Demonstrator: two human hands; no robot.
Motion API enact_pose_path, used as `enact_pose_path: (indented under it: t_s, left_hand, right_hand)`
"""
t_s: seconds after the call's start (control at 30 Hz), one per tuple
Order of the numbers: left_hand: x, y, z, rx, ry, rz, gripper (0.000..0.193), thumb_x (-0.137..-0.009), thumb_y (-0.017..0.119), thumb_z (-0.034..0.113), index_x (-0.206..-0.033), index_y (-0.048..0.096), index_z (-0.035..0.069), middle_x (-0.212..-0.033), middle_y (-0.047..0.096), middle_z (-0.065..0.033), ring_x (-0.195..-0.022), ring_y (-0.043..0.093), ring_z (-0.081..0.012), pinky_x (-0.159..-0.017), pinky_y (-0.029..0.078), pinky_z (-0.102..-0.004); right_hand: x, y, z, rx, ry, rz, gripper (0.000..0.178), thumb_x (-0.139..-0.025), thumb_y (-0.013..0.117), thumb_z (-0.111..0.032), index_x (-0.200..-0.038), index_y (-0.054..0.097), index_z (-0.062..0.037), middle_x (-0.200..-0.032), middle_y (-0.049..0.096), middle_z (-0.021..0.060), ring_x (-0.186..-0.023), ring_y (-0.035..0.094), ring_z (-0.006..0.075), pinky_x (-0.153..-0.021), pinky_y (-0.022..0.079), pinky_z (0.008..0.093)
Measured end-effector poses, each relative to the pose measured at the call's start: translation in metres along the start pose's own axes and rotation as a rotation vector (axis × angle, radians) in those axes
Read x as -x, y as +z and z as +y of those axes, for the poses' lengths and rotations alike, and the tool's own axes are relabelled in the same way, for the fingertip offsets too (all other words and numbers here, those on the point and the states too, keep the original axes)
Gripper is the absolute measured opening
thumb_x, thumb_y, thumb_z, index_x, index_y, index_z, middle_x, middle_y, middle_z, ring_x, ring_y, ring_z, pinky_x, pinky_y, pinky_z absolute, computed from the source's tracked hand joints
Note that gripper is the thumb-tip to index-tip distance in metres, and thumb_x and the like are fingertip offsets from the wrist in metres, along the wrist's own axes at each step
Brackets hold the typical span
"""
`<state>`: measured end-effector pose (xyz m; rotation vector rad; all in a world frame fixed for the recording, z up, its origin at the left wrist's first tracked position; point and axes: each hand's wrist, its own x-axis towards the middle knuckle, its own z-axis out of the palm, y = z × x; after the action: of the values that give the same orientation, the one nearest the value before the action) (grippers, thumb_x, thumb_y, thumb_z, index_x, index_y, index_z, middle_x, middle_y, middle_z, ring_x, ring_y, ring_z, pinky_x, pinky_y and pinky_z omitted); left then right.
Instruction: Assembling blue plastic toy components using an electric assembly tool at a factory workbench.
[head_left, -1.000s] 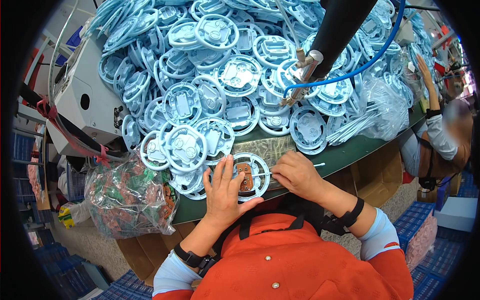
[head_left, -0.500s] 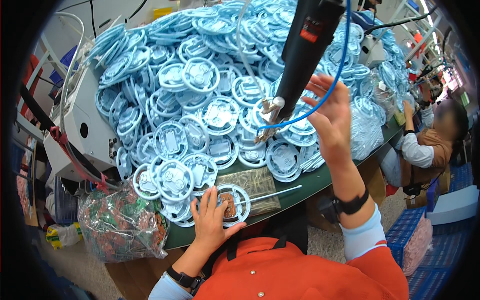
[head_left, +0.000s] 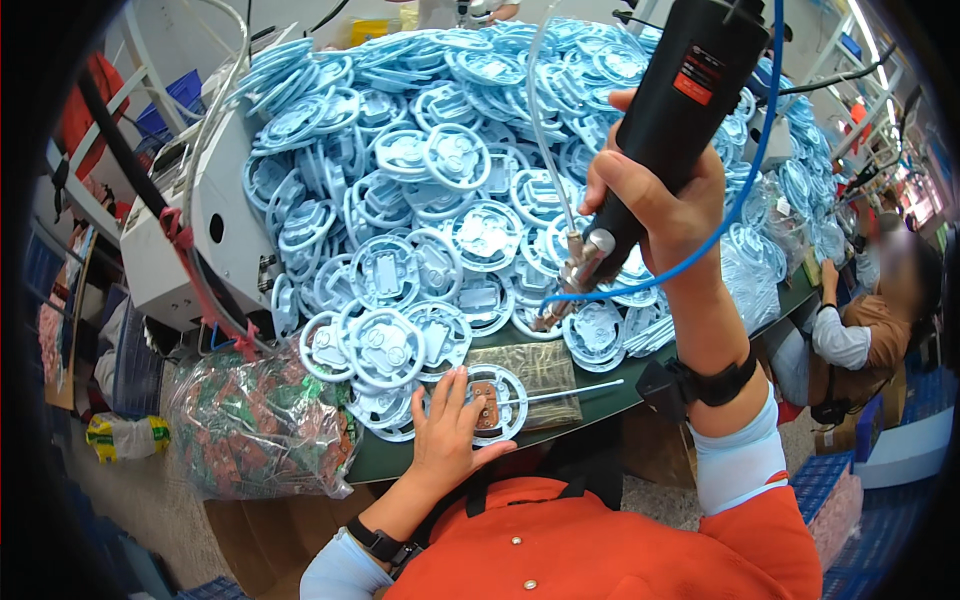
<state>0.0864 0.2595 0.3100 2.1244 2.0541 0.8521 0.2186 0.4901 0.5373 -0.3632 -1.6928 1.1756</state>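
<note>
In the head view, the right hand [head_left: 665,195], at the upper right, is closed round a black powered screwdriver [head_left: 680,95], which tilts with its metal nose toward the lower left. A blue air hose [head_left: 763,160] loops past the wrist. At lower centre, the left hand [head_left: 445,435] lies spread and unclenched over the left side of a light-blue toy steering wheel [head_left: 522,402] with a brown circuit board [head_left: 486,408] inside its ring. A thin pale stick [head_left: 590,390] extends rightward from the wheel, across a tape-covered block [head_left: 535,362]. A clear bag of circuit boards [head_left: 260,425] sits at lower left; a heap of similar wheels [head_left: 390,200] fills the upper centre.
</note>
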Motion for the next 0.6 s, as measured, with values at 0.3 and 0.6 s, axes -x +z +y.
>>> enact_pose_path:
  t_s: [0.3,0.6]
  left_hand:
    - [0.0,-0.003,0.003,-0.08,-0.023,-0.021,0.05,-0.078,0.077,0.042,-0.113,0.063,0.01,-0.144,0.047,-0.0189,-0.138,0.038,-0.0347,-0.106,0.025,-0.0611]
    - [0.001,-0.004,0.006,-0.105,-0.033,-0.035,0.048,-0.078,0.077,0.037,-0.115,0.063,0.01,-0.142,0.049,-0.0173,-0.137,0.038,-0.0347,-0.106,0.024,-0.0621]
  right_hand:
    - [0.024,0.003,0.03,0.004,0.027,0.141,0.044,-0.082,0.075,-0.002,-0.12,0.054,0.0021,-0.084,0.062,0.0062,-0.065,0.064,0.013,-0.06,0.054,0.0257]
    - [0.019,0.002,0.011,0.054,0.031,0.111,0.032,-0.085,0.066,0.001,-0.113,0.051,0.0052,-0.082,0.059,0.0074,-0.064,0.062,0.0166,-0.062,0.052,0.0296]
